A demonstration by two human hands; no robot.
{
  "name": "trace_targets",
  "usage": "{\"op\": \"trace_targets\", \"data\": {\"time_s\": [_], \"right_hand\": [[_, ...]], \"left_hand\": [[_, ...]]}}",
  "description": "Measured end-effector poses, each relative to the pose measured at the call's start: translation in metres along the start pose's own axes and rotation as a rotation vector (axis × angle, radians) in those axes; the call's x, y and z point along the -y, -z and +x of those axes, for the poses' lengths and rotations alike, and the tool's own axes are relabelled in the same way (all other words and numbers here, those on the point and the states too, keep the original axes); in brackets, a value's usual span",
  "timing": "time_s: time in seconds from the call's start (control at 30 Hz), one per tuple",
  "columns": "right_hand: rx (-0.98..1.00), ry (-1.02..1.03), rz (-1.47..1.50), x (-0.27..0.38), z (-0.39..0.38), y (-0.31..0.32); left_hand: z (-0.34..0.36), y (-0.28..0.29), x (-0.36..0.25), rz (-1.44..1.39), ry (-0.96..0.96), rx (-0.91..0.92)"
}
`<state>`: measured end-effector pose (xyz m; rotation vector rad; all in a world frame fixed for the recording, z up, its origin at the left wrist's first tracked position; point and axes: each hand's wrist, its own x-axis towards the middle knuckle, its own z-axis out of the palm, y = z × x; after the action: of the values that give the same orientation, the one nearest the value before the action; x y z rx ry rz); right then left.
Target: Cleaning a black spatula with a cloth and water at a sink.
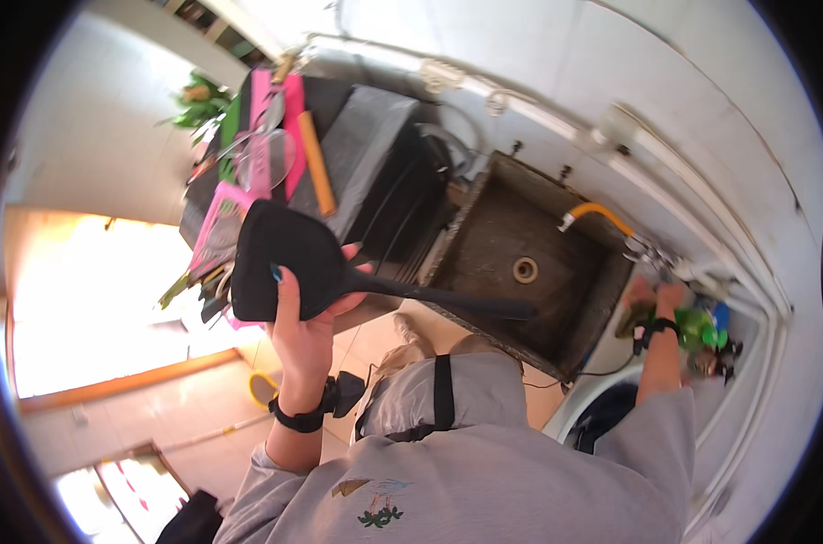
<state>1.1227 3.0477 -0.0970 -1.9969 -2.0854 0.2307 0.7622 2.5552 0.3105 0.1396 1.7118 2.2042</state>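
Observation:
My left hand (301,325) is closed on the broad blade of a black spatula (284,254), thumb on the near face. The spatula's long handle (457,302) points right, over the front left part of the dark stone sink (448,249). At the far right, my right hand (658,296) is stretched out beside a metal tap (647,252) with an orange hose (593,210) on its spout. Its fingers are small and blurred, and I cannot make out whether they touch the tap. A pale drain ring (525,269) sits in the sink's floor.
Left of the sink, a dark counter (352,109) carries a pink board (260,163), a wooden handle (316,163) and other kitchen tools. Leafy greens (200,100) stand behind. Green bottles (697,328) are near my right forearm, beside a white rounded appliance (570,419). White pipes (674,213) run along the wall.

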Motion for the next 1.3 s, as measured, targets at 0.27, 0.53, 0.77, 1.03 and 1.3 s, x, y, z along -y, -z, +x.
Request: {"op": "trace_targets", "data": {"time_s": [0.27,0.53,0.77,1.03,1.3], "right_hand": [[0.176,0.4,-0.306,-0.084,0.05,-0.049],[0.095,0.26,-0.079,0.028,-0.023,0.064],[0.181,0.076,0.133,0.051,-0.073,0.108],[-0.07,0.449,0.361,0.175,-0.111,0.272],[0.414,0.694,0.95,0.344,-0.277,0.331]], "left_hand": [[0.0,-0.03,-0.016,-0.1,0.004,0.151],[0.007,-0.042,-0.018,-0.113,0.013,0.117],[0.024,-0.041,-0.018,-0.213,0.055,0.134],[0.043,-0.021,-0.027,-0.232,0.134,0.254],[0.037,-0.019,-0.024,-0.085,0.122,0.468]]}}
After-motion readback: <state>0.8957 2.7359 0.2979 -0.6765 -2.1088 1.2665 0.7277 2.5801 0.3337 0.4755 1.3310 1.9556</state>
